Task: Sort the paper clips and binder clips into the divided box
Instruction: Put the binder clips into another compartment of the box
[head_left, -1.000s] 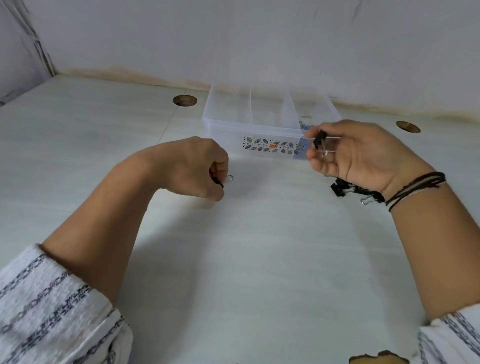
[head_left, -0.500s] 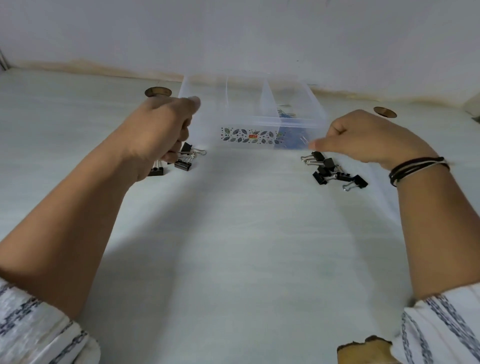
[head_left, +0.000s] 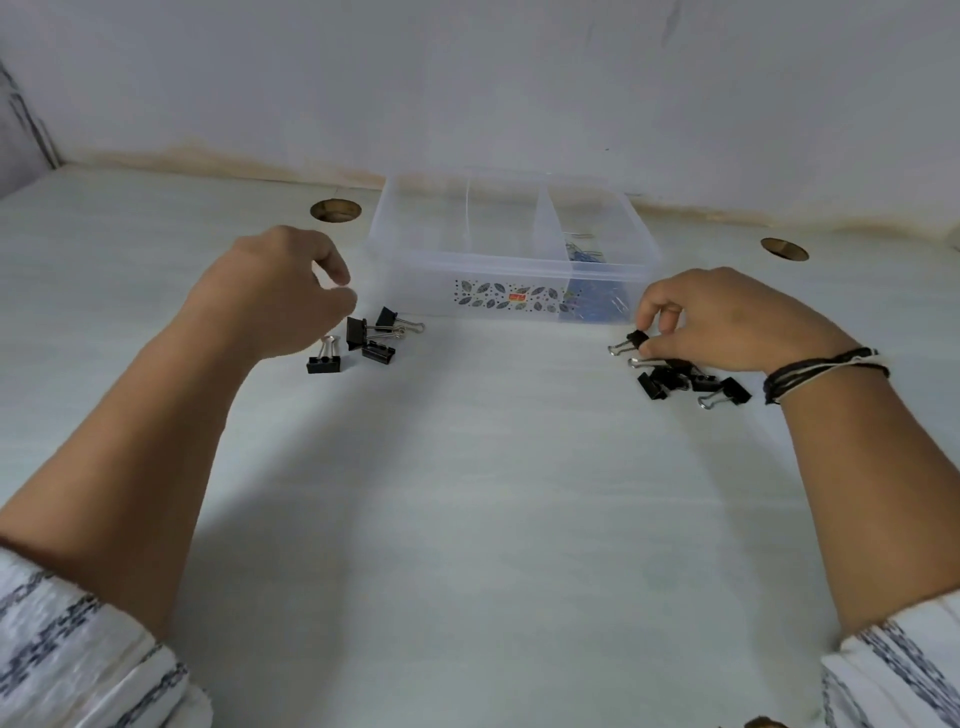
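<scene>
Pale bench against stained white wall.
Left of divided box, left grip loosely spread; right grip pinching binder clip.

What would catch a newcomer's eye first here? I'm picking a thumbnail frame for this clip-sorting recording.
Probably the two clusters of black binder clips on the pale table: one group near the left hand, another under the right hand, which pinches one clip. Behind them stands the clear divided box, blue paper clips in its right compartment.
</scene>
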